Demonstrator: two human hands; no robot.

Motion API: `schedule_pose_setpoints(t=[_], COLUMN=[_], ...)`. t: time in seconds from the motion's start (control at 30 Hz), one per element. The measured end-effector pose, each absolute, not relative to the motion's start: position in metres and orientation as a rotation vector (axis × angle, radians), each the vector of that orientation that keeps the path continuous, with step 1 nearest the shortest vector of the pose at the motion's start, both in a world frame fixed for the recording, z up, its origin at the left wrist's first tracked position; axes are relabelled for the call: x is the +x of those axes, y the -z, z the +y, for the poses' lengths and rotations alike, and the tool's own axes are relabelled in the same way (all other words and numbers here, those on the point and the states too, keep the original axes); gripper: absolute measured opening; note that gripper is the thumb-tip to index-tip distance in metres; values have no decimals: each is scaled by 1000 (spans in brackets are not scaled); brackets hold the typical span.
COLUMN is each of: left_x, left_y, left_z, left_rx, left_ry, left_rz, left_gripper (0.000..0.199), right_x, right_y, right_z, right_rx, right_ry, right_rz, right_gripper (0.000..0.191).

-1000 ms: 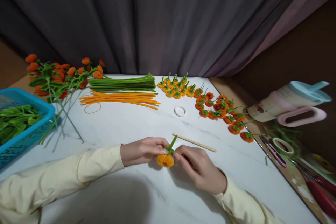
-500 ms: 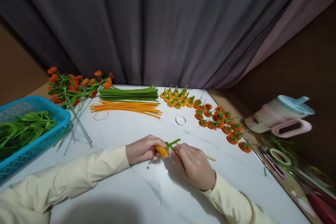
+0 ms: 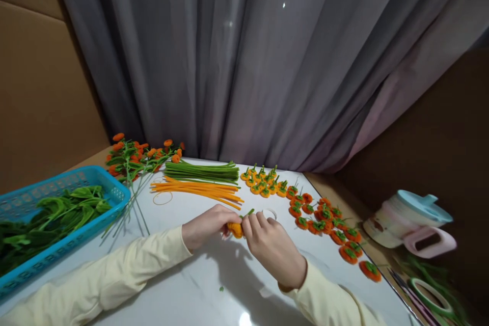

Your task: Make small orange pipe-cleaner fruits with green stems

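My left hand (image 3: 209, 225) pinches a yellow-orange pipe-cleaner flower (image 3: 236, 231) above the middle of the white table. A short green pipe-cleaner stem (image 3: 250, 212) sticks up beyond the fingers. My right hand (image 3: 270, 245) is closed, its fingertips pressed together against the flower's green base, which they mostly cover. Whether a thin stick is still inside the right hand cannot be seen. Just behind the right hand lies a white ring (image 3: 269, 212), partly covered by it. A small green scrap (image 3: 221, 289) lies on the table nearer to me.
Green pipe cleaners (image 3: 202, 171) and orange pipe cleaners (image 3: 198, 191) lie behind my hands. Yellow flower heads (image 3: 263, 183) and orange flower heads (image 3: 324, 214) line the right. A blue basket (image 3: 114, 209) of green leaves, stemmed flowers (image 3: 141, 155), a tumbler (image 3: 405, 219) and green tape (image 3: 431, 295) surround the table.
The view has tilted upward, so the table things appear lower. My right fingers have closed in on the flower's base. The thin wooden stick seen in the right hand no longer shows.
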State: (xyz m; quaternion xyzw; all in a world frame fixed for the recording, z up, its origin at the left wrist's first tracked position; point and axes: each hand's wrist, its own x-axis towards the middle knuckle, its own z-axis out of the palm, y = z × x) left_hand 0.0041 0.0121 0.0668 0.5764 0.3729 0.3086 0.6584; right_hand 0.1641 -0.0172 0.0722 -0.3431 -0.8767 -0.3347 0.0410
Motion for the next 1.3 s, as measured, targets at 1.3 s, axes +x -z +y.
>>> schedule_pose_setpoints(t=[1.3], left_x=[-10], left_y=[-76], left_z=[-10], left_rx=[2492], left_ry=[-581], left_rz=[378], left_gripper=[25], right_x=[182], right_y=[-75], right_z=[-20], right_rx=[-959], right_ry=[-1121], right_rz=[-2293], right_gripper=[30])
